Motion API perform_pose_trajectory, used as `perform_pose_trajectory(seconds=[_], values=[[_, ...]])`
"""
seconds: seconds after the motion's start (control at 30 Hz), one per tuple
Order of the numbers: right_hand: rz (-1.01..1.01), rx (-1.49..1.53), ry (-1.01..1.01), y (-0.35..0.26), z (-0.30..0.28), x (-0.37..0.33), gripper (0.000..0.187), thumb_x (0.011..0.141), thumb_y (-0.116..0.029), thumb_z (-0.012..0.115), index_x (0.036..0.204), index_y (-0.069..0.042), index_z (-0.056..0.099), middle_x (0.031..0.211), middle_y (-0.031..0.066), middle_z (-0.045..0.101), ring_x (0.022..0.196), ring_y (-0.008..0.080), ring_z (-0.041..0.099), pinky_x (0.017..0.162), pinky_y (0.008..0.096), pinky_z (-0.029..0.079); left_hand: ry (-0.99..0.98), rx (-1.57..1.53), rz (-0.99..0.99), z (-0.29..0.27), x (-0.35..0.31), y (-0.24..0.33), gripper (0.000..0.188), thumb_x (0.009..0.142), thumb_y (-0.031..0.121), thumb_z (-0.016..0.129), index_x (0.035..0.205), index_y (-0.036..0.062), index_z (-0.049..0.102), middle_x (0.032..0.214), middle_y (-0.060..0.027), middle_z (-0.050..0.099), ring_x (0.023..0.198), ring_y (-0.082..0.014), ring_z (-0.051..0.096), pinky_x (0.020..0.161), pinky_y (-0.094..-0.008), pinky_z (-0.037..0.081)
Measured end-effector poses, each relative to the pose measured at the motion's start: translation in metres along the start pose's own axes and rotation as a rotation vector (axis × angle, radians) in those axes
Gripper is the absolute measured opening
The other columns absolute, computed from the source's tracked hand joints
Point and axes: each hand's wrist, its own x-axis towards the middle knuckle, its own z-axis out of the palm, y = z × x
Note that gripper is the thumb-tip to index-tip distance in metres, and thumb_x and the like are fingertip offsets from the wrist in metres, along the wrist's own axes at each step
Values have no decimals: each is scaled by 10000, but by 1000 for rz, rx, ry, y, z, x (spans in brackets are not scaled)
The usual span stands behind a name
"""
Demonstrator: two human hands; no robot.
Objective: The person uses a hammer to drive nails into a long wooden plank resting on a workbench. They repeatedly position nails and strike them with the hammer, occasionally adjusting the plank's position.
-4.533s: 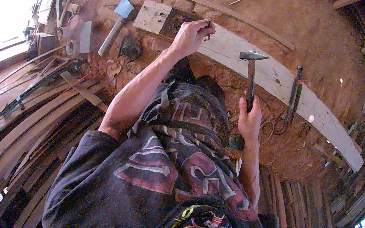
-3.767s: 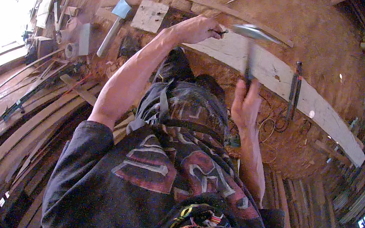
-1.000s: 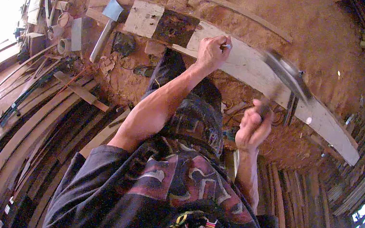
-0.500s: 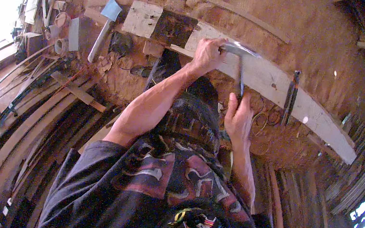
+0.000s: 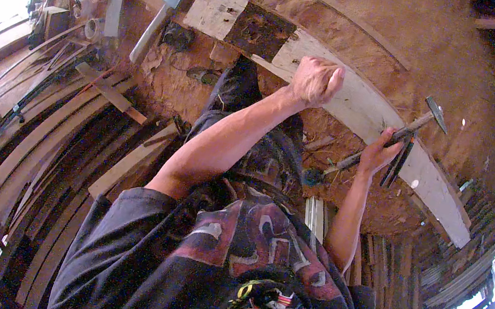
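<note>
Red dirt ground (image 5: 452, 45) fills the upper view, with a stack of curved wooden strips (image 5: 17, 147) along the left. Long pale plank (image 5: 361, 112) lies across the ground from upper left to lower right, a dark patch near its left end. Left hand (image 5: 315, 80) rests on the plank as a closed fist; whether it pinches anything between the fingers cannot be told. Right hand (image 5: 380, 153) is wrapped around the handle of a hammer (image 5: 411, 127), head raised above the plank, well right of the fist. A light-blue-headed mallet (image 5: 156, 13) lies on the dirt, upper left.
</note>
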Motion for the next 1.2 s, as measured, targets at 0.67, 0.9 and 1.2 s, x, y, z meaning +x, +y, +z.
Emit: perform_pose_trajectory(seconds=[0.67, 0.9, 1.2], values=[[-81, -127, 54, -12, 12, 0, 550, 1048, -270, 529, 1389, 147, 416, 1451, 318, 426, 1397, 450, 357, 1165, 484, 265, -68, 437, 150, 57, -9, -15, 290, 877, 253, 616, 628, 104, 617, 612, -65, 634, 564, -267, 643, 665, -387, 534], [-175, -65, 62, 6, 15, 8, 480, 1043, -260, 530, 1321, 130, 487, 1341, 291, 505, 1252, 418, 493, 1068, 473, 378, -154, 324, 260, 35, -11, -16, 291, 916, 386, 635, 907, 95, 624, 801, -94, 678, 706, -297, 674, 712, -436, 533], [-214, 31, 26, 14, 19, 7, 433, 935, -312, 693, 1157, 45, 592, 1198, 224, 588, 1152, 396, 532, 1044, 468, 361, -292, 176, 319, 8, -30, 64, 367, 913, 459, 649, 865, 109, 552, 821, -90, 649, 725, -325, 675, 616, -437, 534]])
